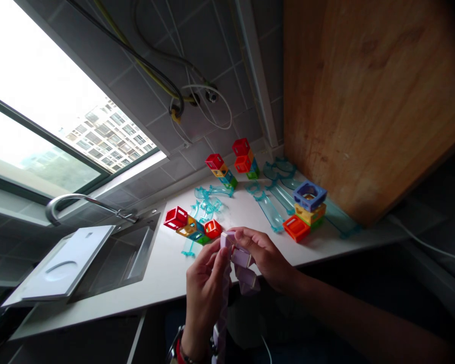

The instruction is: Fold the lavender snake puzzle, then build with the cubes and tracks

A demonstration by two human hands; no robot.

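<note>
A lilac and white twisty snake puzzle (242,258) is gripped between both my hands at the counter's front edge. Thumb and fingers of my left hand (206,283) are closed on its upper left part, and a straight run of segments hangs down beside that wrist. My right hand (264,257) pinches the folded top end, with more bent segments dangling below. Just beyond the left fingers is a red cube frame (213,228), beside a row of joined coloured cubes (191,227). Some of the puzzle lies hidden behind my fingers.
Cube stacks stand at the back (223,174) and right (310,207) of the white counter (246,212). Clear teal track pieces (269,210) lie among them. To the left are a sink (136,253), a faucet (87,197) and a white board (72,263). A wooden panel (364,101) rises at right.
</note>
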